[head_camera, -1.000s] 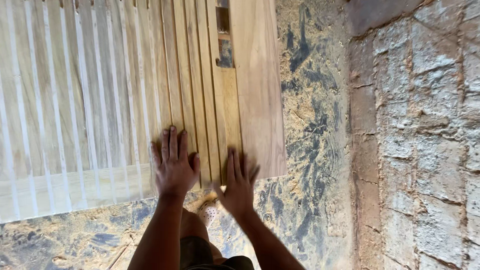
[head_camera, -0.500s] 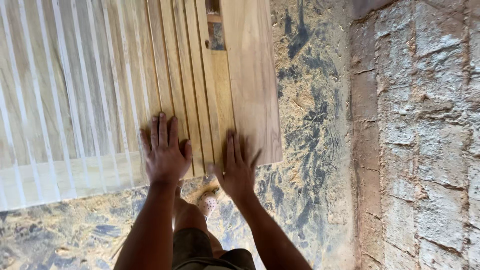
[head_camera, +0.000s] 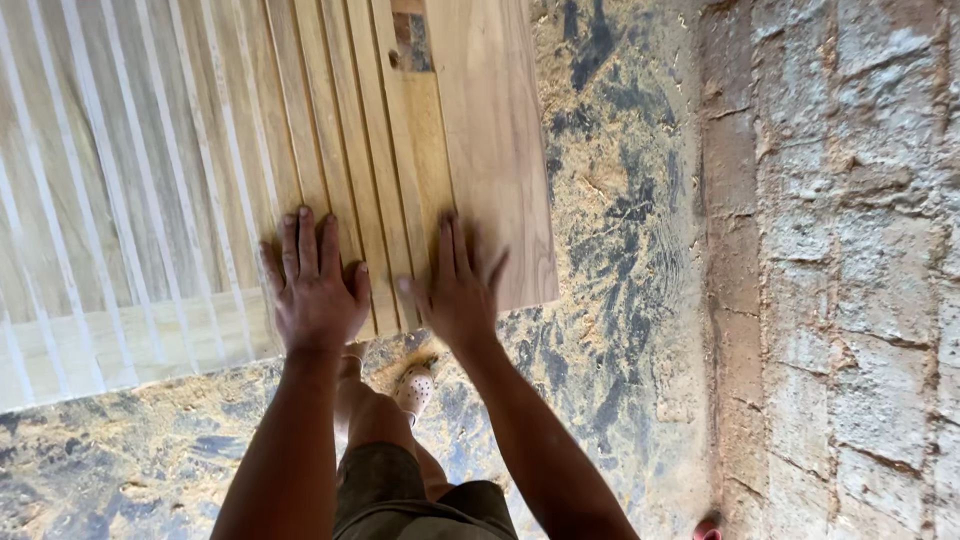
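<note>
Wooden slats (head_camera: 340, 150), long and narrow, lie side by side on a raised surface, with a wider plank (head_camera: 495, 150) along their right edge. Both arms reach straight forward from the body. The left hand (head_camera: 315, 285) lies flat, palm down, fingers spread, on the near ends of the slats. The right hand (head_camera: 460, 285) lies flat too, fingers together and thumb out, where the slats meet the plank; neither hand grips anything. Below, a pale sandal (head_camera: 415, 385) stands on the sawdust-strewn floor (head_camera: 620, 300), beside a rough block wall (head_camera: 850, 250).
</note>
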